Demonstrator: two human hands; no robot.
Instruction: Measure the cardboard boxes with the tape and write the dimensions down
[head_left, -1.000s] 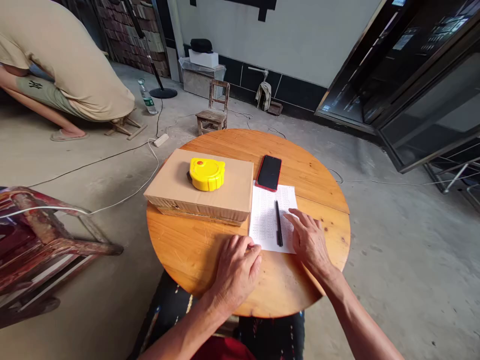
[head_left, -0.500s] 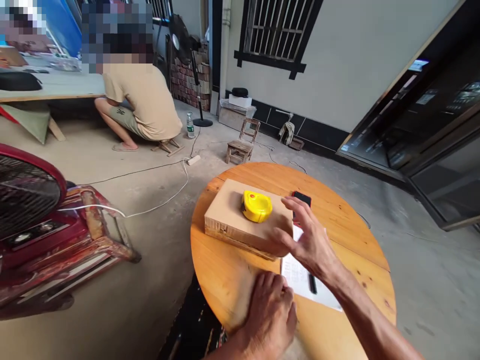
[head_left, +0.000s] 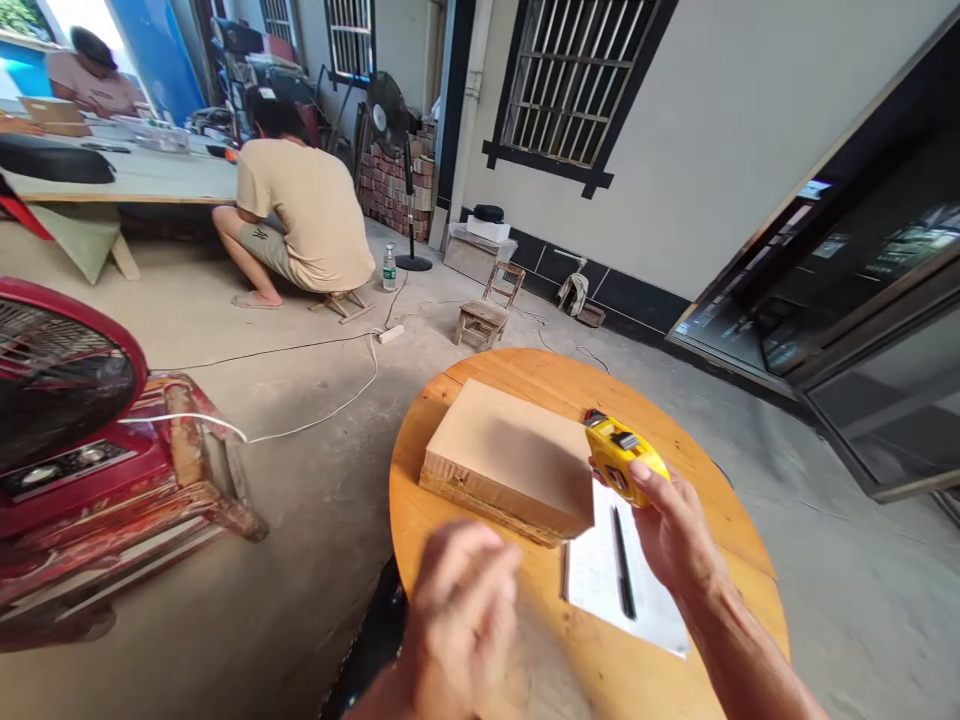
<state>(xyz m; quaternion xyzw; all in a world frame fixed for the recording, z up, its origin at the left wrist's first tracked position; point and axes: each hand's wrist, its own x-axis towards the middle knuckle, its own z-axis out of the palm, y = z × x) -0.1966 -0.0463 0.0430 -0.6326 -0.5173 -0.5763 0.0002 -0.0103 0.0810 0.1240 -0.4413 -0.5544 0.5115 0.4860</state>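
A yellow tape measure (head_left: 624, 455) is held up in my right hand (head_left: 679, 530), gripped between thumb and fingers, above the right side of the table. My left hand (head_left: 461, 610) hovers near the table's front left, in front of the cardboard box (head_left: 517, 450); motion blurs its curled-looking fingers. The flat brown box lies on the round wooden table (head_left: 720, 520). Beside it, under my right hand, a black pen (head_left: 622, 565) rests on white paper sheets (head_left: 589, 580). Behind the tape measure, a dark phone is mostly hidden.
At left a red fan (head_left: 67, 400) stands on a worn wooden stool (head_left: 202, 470). A person (head_left: 307, 210) squats by a long worktable (head_left: 172, 185); another person (head_left: 94, 80) sits behind it. A small wooden chair (head_left: 484, 315) stands beyond my table. A white cable (head_left: 330, 415) crosses the floor.
My right hand has taken the tape measure off the box and lifted it to the right. My left hand has risen and moved left. The view has shifted slightly.
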